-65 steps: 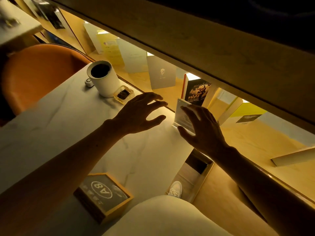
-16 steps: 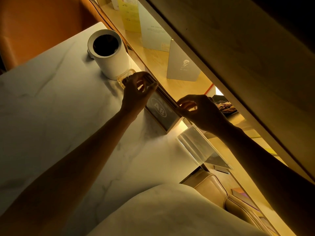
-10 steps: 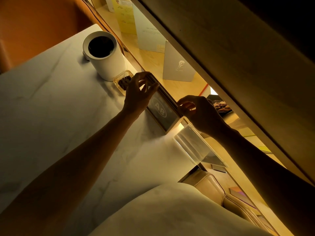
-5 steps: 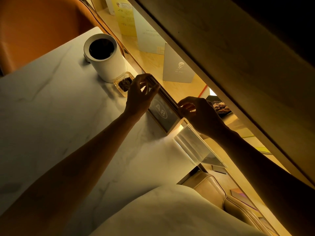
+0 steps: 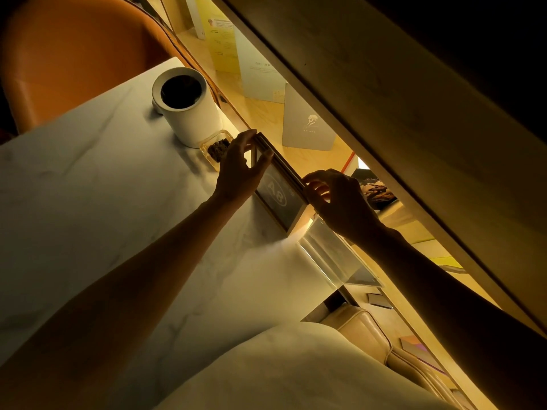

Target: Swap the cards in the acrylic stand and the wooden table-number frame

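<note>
Left hand (image 5: 236,170): grip clasps the near-left end of the wooden-edged, dark "A8" table-number frame (image 5: 278,190), standing at the white marble surface's (image 5: 88,202) 2 o'clock edge.
Frame: probably light, rigid; hold its edges.
Right hand (image 5: 340,199): fingertips pinch its top-right edge.
Clear acrylic stand (image 5: 334,253): at the frame's 5 o'clock; likely slippery, scratch-prone.

The bench (image 5: 88,202) has a white, marble-veined top. Along its far edge stand a white cylindrical container (image 5: 189,110) with a dark opening, a small clear dish (image 5: 216,149) of dark contents just beside it, the wooden table-number frame (image 5: 278,187) standing upright on the top, and the acrylic stand (image 5: 334,255) near the corner, close beside the frame.
</note>
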